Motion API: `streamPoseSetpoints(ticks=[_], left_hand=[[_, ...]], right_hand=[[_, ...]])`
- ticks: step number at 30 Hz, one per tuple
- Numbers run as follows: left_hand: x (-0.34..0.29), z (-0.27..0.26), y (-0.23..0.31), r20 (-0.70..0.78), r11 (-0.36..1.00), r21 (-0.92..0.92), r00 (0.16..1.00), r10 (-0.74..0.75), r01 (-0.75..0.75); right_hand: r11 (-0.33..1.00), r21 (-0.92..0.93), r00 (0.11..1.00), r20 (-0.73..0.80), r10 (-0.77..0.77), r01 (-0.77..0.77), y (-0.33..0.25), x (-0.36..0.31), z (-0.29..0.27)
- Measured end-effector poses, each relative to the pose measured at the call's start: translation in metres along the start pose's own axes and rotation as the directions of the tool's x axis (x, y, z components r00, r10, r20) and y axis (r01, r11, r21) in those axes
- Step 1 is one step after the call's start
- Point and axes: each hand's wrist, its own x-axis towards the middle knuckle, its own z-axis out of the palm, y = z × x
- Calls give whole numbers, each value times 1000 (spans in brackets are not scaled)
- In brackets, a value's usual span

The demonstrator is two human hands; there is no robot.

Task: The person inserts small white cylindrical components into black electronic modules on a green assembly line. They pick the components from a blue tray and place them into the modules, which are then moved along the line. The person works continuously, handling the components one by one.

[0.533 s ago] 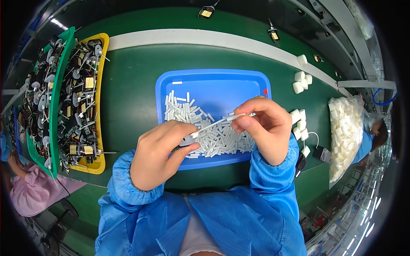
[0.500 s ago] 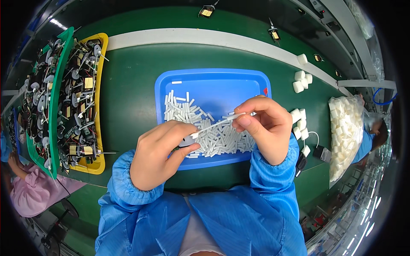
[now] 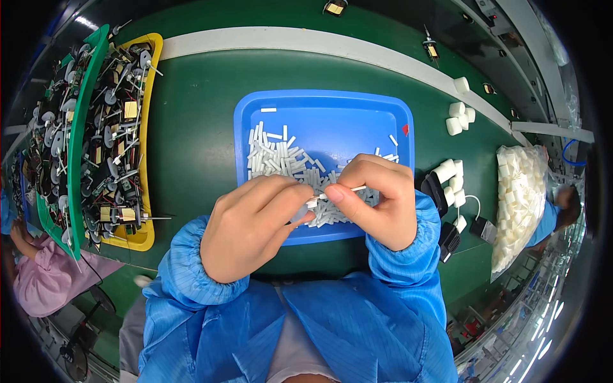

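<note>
Gap between grips narrowed: white rod [image 3: 359, 187] pinched by right hand [image 3: 381, 199], grey-disc part [image 3: 301, 212] gripped by left hand [image 3: 250, 222]; sleeve, hidden, apparently slid along.

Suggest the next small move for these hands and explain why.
Probably ease the right hand open and draw it back along the thin white stick: it pinches close beside the left hand, which grips a grey piece, and the stick's tip pokes out past that pinch, over the blue tray.
</note>
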Motion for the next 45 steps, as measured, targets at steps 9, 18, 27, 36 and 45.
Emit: streamPoseSetpoints(ticks=[9, 18, 27, 36, 45], left_hand=[[-3, 0, 0, -4, 999, -37, 1000, 13, -13], [-8, 3, 9, 6, 999, -2, 999, 47, -47], [-9, 5, 12, 16, 999, 23, 1000, 25, -25], [-8, 8, 10, 36, 999, -51, 999, -11, 13], [-7, 10, 4, 44, 987, -158, 999, -18, 25]], right_hand=[[979, -132, 986, 75, -146, 155, -7, 2, -15], [962, -199, 979, 117, -169, 189, -9, -6, -14], [957, -225, 982, 91, -167, 183, -6, -11, -7], [960, -246, 989, 90, -116, 135, -5, -11, -6], [983, -144, 991, 75, -106, 116, -8, -10, -16]])
